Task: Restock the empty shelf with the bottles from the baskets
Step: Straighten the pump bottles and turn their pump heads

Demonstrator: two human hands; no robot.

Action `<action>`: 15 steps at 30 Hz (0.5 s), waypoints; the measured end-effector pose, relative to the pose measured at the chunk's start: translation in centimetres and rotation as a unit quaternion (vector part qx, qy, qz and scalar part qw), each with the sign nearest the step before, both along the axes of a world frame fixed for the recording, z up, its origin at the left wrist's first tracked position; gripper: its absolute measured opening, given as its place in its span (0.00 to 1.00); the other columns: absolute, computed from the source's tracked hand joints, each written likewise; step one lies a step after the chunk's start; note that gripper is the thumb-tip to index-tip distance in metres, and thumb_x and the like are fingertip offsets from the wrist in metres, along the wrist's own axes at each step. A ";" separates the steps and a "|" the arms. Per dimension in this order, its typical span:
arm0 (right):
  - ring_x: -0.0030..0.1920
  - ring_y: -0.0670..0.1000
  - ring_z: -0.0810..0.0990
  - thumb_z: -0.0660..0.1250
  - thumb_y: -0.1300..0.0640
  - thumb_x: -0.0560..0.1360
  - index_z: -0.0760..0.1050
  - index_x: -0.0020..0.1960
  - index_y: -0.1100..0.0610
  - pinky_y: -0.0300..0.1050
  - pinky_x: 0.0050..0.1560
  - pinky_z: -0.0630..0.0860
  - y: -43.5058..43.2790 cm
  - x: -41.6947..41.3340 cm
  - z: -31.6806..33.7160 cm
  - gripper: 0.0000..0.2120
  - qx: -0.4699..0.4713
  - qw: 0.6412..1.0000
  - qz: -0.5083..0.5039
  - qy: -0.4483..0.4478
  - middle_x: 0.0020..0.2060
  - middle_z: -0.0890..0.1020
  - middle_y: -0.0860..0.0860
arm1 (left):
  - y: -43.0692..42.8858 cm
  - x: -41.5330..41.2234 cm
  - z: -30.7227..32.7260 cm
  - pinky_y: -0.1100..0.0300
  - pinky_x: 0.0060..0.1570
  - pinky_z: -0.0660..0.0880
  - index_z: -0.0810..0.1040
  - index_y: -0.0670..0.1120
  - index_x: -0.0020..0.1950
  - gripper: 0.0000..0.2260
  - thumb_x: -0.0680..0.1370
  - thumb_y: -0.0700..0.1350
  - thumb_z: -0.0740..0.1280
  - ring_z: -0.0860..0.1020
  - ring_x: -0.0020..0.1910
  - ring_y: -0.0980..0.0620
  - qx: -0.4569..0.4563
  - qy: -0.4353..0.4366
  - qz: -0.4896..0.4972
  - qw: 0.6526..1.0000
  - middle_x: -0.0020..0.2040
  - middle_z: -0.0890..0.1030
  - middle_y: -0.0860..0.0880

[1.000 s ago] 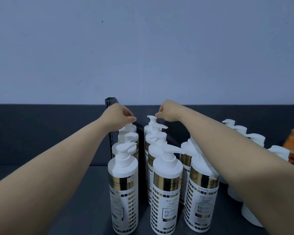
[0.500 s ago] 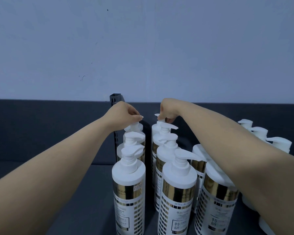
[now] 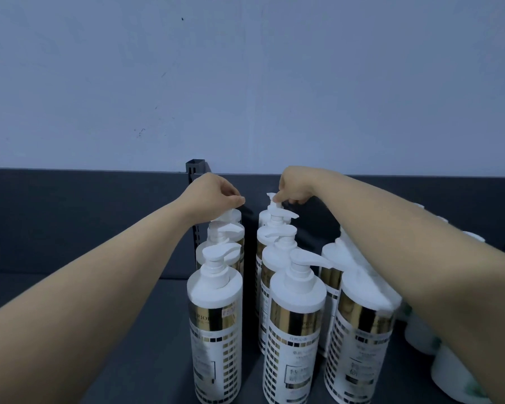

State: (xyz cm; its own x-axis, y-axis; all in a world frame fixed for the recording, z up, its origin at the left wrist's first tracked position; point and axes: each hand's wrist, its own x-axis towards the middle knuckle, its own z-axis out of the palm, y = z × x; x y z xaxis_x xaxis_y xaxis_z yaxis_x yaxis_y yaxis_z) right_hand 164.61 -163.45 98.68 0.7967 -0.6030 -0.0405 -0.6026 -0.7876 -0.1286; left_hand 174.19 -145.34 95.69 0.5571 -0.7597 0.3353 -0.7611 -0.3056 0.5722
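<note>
Ahead of you stands a pale blue-grey wall (image 3: 245,77), evenly and dimly lit, marked by a few small dark specks and scuffs. Below it runs a dark grey back panel (image 3: 70,217), its top edge meeting the wall in a straight horizontal line. A slotted dark metal upright (image 3: 195,170) rises just above that edge, near the middle of your view.

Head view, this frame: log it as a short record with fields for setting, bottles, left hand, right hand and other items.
setting: dark shelf against a pale wall
bottles: white pump bottles with gold bands, upright in rows running front to back
left hand: fingers pinched on the pump of the rear bottle in the left row
right hand: fingers pinched on the pump of the rear bottle in the middle row
other items: plain white bottles at right, partly hidden by the arm
</note>
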 end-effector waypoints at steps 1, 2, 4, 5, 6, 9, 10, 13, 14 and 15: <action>0.38 0.55 0.79 0.67 0.46 0.74 0.80 0.52 0.63 0.48 0.51 0.78 0.3 -1.1 0.5 0.20 -0.003 1.000 0.000 -0.006 0.49 0.85 0.59 | 0.2 -0.5 0.2 0.66 0.35 0.71 0.85 0.48 0.49 0.08 0.77 0.49 0.68 0.78 0.37 0.59 -0.003 -0.004 0.003 1.000 0.44 0.84 0.55; 0.41 0.56 0.80 0.67 0.45 0.75 0.80 0.55 0.63 0.48 0.51 0.77 0.6 -2.3 0.9 0.21 -0.007 1.000 0.002 -0.009 0.50 0.84 0.60 | 0.5 -1.0 0.3 0.66 0.35 0.71 0.85 0.48 0.49 0.08 0.77 0.49 0.68 0.77 0.36 0.59 -0.010 -0.009 0.007 1.000 0.45 0.84 0.55; 0.51 0.56 0.81 0.66 0.44 0.76 0.78 0.59 0.61 0.50 0.56 0.75 1.4 -5.3 1.8 0.23 -0.012 1.000 0.008 -0.006 0.53 0.83 0.57 | 1.0 -2.4 0.7 0.66 0.34 0.71 0.84 0.47 0.50 0.08 0.77 0.49 0.68 0.77 0.34 0.59 -0.033 -0.016 0.015 0.999 0.46 0.85 0.54; 0.55 0.56 0.80 0.65 0.43 0.76 0.78 0.61 0.60 0.50 0.59 0.74 1.8 -7.0 2.1 0.23 -0.009 1.000 0.010 -0.007 0.54 0.82 0.55 | 1.3 -3.4 0.8 0.67 0.34 0.70 0.84 0.47 0.51 0.08 0.77 0.48 0.68 0.77 0.35 0.60 -0.044 -0.019 0.017 0.999 0.47 0.84 0.54; 0.58 0.56 0.78 0.65 0.42 0.76 0.76 0.64 0.58 0.50 0.60 0.73 2.2 -8.7 2.3 0.24 -0.003 1.000 0.011 -0.012 0.54 0.81 0.51 | 1.7 -4.4 1.0 0.67 0.35 0.71 0.84 0.47 0.51 0.08 0.77 0.48 0.67 0.78 0.38 0.61 -0.052 -0.021 0.016 0.998 0.48 0.84 0.54; 0.64 0.53 0.74 0.64 0.39 0.76 0.71 0.70 0.54 0.48 0.64 0.68 3.6 -13.4 2.3 0.28 0.008 1.000 0.008 -0.025 0.62 0.77 0.48 | 2.6 -8.3 1.3 0.60 0.48 0.78 0.84 0.47 0.52 0.09 0.77 0.49 0.67 0.81 0.48 0.54 -0.064 -0.018 -0.001 0.998 0.49 0.85 0.53; 0.67 0.53 0.72 0.64 0.38 0.76 0.70 0.71 0.53 0.49 0.67 0.67 3.9 -14.6 2.2 0.30 0.010 0.999 0.006 -0.030 0.67 0.74 0.48 | 2.8 -9.6 1.2 0.59 0.50 0.78 0.83 0.47 0.53 0.10 0.77 0.49 0.68 0.82 0.49 0.53 -0.065 -0.019 -0.007 0.998 0.49 0.85 0.52; 0.70 0.51 0.69 0.66 0.33 0.71 0.65 0.74 0.53 0.51 0.69 0.65 5.0 -17.9 1.0 0.38 0.030 0.999 0.012 -0.038 0.72 0.69 0.47 | 3.2 -12.9 0.4 0.59 0.54 0.76 0.80 0.47 0.62 0.16 0.76 0.52 0.69 0.80 0.55 0.52 -0.032 -0.031 -0.016 0.999 0.57 0.83 0.49; 0.70 0.51 0.69 0.68 0.32 0.68 0.64 0.74 0.53 0.49 0.68 0.66 5.2 -18.8 0.3 0.42 0.035 0.998 0.015 -0.042 0.72 0.69 0.47 | 3.2 -13.7 -0.1 0.59 0.55 0.74 0.77 0.47 0.66 0.21 0.75 0.53 0.69 0.78 0.58 0.51 -0.010 -0.030 -0.013 0.999 0.61 0.80 0.49; 0.69 0.51 0.69 0.70 0.31 0.66 0.63 0.75 0.52 0.48 0.66 0.67 5.5 -19.5 -0.5 0.44 0.038 0.998 0.015 -0.050 0.72 0.68 0.48 | 3.3 -14.3 -0.8 0.59 0.56 0.72 0.73 0.47 0.69 0.26 0.74 0.55 0.70 0.77 0.61 0.51 0.008 -0.024 -0.005 1.000 0.65 0.77 0.49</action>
State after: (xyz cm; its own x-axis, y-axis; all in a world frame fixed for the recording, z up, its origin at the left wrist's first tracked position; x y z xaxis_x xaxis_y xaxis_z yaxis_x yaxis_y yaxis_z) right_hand 145.15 -157.98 98.17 0.8168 -0.5768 -0.0045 -0.5597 -0.7907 -0.2480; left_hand 159.86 -142.02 94.90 0.5334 -0.7701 0.3500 -0.7907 -0.3069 0.5298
